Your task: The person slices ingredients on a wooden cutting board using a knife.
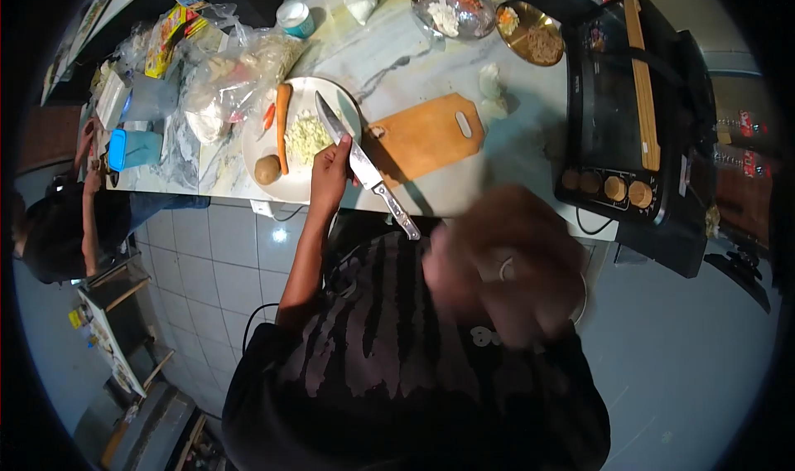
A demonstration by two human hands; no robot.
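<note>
My left hand (pixel 331 171) is closed around the blade of a large knife (pixel 364 169), whose handle points down toward my body. The knife's tip reaches over a white plate (pixel 310 191) with chopped pale vegetable (pixel 305 138), a carrot (pixel 282 127), red chilies (pixel 269 116) and a round brown item (pixel 267 169). Beside the plate lies an orange cutting board (pixel 431 135) with a small piece on it. My right hand (pixel 509 264) is raised close to the camera, right of the knife handle, and smeared by motion; its fingers cannot be made out.
A black oven (pixel 613 115) stands at the right. Two metal plates (pixel 426 25) (pixel 523 55) hold chopped food at the back. Plastic bags (pixel 236 77), a jar (pixel 296 20) and a blue-lidded container (pixel 118 149) are left. Another person (pixel 62 235) stands far left.
</note>
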